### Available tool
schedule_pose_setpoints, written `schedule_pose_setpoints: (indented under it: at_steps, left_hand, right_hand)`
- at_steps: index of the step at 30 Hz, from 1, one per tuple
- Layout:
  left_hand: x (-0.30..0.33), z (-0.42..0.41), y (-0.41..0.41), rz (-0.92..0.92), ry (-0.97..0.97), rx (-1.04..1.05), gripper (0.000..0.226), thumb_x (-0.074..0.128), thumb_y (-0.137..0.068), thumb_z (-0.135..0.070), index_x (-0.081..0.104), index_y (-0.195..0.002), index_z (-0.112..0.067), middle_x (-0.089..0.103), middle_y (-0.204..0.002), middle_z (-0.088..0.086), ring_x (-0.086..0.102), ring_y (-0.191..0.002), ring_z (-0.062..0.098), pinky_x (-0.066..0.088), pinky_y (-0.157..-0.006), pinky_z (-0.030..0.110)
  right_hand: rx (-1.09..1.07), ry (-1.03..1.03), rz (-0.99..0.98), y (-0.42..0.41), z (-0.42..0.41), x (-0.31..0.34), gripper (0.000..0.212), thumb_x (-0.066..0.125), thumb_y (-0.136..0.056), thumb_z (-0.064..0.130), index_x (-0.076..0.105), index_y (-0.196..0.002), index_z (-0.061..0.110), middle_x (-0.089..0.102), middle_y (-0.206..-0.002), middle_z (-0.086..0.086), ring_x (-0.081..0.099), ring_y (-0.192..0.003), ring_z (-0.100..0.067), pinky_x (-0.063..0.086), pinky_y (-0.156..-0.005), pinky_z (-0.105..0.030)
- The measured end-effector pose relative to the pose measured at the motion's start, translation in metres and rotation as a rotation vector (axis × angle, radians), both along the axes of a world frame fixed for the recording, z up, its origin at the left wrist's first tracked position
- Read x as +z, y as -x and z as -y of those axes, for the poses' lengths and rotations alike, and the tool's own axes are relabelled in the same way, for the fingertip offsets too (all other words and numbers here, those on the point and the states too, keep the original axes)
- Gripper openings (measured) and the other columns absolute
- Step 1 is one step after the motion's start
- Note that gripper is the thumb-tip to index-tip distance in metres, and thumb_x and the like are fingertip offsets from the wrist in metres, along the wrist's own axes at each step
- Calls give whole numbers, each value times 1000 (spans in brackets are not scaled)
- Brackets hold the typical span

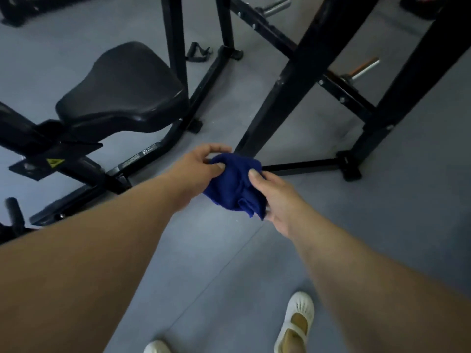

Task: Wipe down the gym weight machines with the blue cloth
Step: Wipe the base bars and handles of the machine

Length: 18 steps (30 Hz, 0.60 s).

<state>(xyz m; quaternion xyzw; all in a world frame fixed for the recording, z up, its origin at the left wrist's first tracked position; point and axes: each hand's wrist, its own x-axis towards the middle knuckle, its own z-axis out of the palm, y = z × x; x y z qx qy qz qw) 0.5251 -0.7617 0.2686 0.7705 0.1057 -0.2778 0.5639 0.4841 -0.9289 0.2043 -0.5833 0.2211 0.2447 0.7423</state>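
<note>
We hold the bunched blue cloth (233, 184) in mid-air above the grey floor (382, 212). Our left hand (196, 169) pinches its upper edge; our right hand (275, 197) grips its side. Black machine frame (288, 82) just beyond

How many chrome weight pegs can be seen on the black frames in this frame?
2: one peg at top centre, another lower right on the frame's crossbar. Others may be hidden behind the uprights.

Floor (382, 225): grey, matte, with a faint seam running diagonally.
Left side: black seat machine (122, 85) standing on its base rails.
Right side: black rack frame (293, 85), feet planted.
Far back: small black strap handle (197, 52), probably lying loose.
Near edge: two white shoes (295, 324).
</note>
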Motion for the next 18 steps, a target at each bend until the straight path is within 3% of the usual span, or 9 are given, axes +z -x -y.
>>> schedule_pose_setpoints:
  at_steps: [3,6,10,13,16,18]
  left_hand:
    - [33,16,3,54,-29,-109,30,54,-98,-7,60,-117,-29,68,-110,4,66,-97,19,57,-81,34]
    - [67,39,5,218,-207,-283,18,69,-89,-25,63,-105,-26,66,-95,-4,61,-84,9,48,-66,19]
    - [115,77,0,343,-257,-330,16,67,-90,-34,68,-102,-24,66,-90,-4,61,-86,13,49,-72,24]
    - [158,108,-5,388,-219,-386,15,57,-97,-36,66,-101,-24,66,-88,-7,60,-82,9,47,-67,20]
    - [204,136,-7,484,-234,-488,22,51,-99,-39,65,-105,-23,65,-93,-10,56,-80,1,43,-69,16]
    - [230,151,-8,570,-283,-533,24,51,-99,-40,66,-106,-23,64,-92,-12,54,-79,-2,41,-68,14]
  right_hand:
    - [-70,63,-11,4,15,32,64,55,-79,68,65,-118,18,73,-108,-12,70,-96,-32,54,-90,-50]
    - [-58,-2,-6,10,37,66,76,44,-80,79,64,-124,21,71,-113,-14,69,-94,-37,55,-71,-47]
    - [-62,-241,49,21,69,125,63,54,-85,51,56,-135,13,68,-123,-8,66,-112,-22,57,-84,-33]
    - [-81,-251,120,27,96,167,53,61,-89,30,52,-137,10,65,-127,-12,63,-116,-28,54,-94,-44]
    - [-184,-240,177,33,126,204,50,65,-88,39,57,-133,17,65,-128,-6,62,-118,-28,49,-98,-54]
    - [-243,-206,253,36,144,232,48,63,-89,42,59,-132,19,66,-128,-3,61,-119,-25,48,-101,-51]
